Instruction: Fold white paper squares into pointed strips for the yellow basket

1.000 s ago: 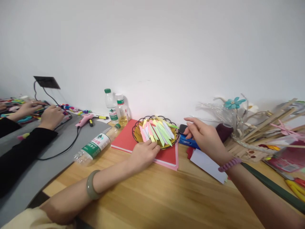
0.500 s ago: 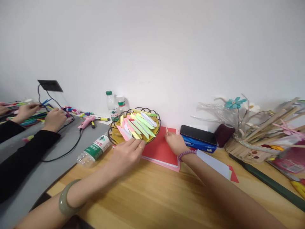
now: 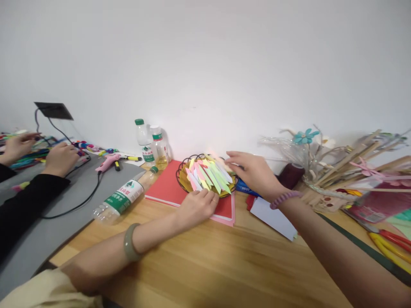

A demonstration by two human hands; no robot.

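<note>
Both of our hands are at the black wire basket lined with yellow (image 3: 183, 182), which sits on a red paper pad (image 3: 167, 188) on the pale wooden bench (image 3: 224, 261). Our left hand (image 3: 197, 207) rests at the basket's six o'clock rim with its grip loosely curled, fingertips touching the rim and the nearest strips; whether it pinches anything we cannot tell. Our right hand (image 3: 255, 173) hovers at the basket's three o'clock with fingers spread wide and empty, reaching over the pointed paper strips in pink, yellow, green and white (image 3: 210, 176) heaped inside. At the basket's nine o'clock a plastic water bottle with a green label (image 3: 123, 199) lies on its side, and two upright bottles (image 3: 150, 145) stand at ten o'clock. Another person's hands (image 3: 59, 158) work on the grey mat farther left. We judge the strips loose and light: a brush from the open right hand could scatter them, and a push on the rim could slide the basket across the smooth pad.
</note>
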